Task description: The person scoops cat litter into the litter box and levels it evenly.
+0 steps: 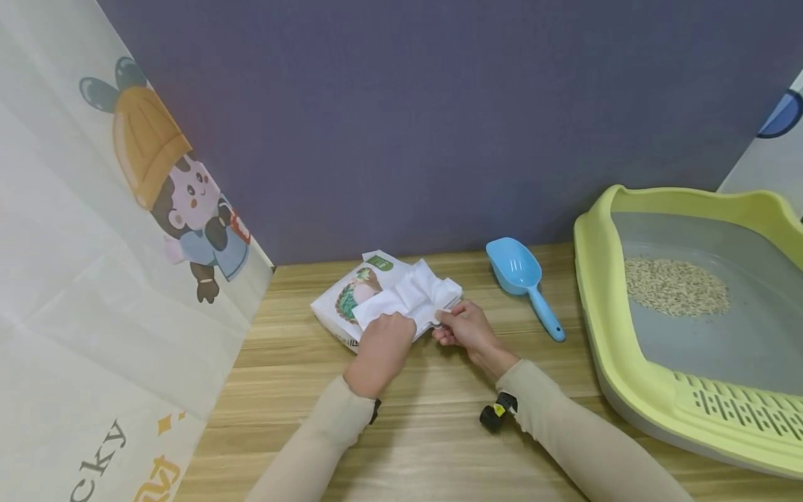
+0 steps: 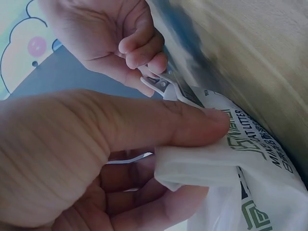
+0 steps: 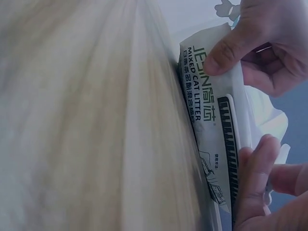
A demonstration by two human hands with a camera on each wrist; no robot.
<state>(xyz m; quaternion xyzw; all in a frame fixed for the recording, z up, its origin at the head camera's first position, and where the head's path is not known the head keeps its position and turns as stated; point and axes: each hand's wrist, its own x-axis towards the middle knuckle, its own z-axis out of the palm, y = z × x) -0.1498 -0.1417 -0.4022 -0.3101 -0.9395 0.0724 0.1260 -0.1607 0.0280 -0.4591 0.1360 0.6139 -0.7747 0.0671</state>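
Note:
A white cat litter bag (image 1: 341,296) lies on the wooden table, its loose white top folded over toward the person. My left hand (image 1: 385,348) grips the bag's folded edge, the thumb lying over the printed side in the left wrist view. At the bag's right corner my right hand (image 1: 467,331) pinches a narrow whitish bag clip (image 2: 156,84), whose end forms a small V. Fingers cover most of the clip, so how far it sits on the bag cannot be told. In the right wrist view, the printed side of the bag (image 3: 197,110) faces the camera.
A blue scoop (image 1: 514,268) lies right of the bag, its handle toward the person. Further right stands a yellow-rimmed litter box (image 1: 599,314) with a pile of pellets (image 1: 674,287) inside. A dark panel (image 1: 426,125) rises behind the table; a printed white sheet (image 1: 75,279) hangs at left.

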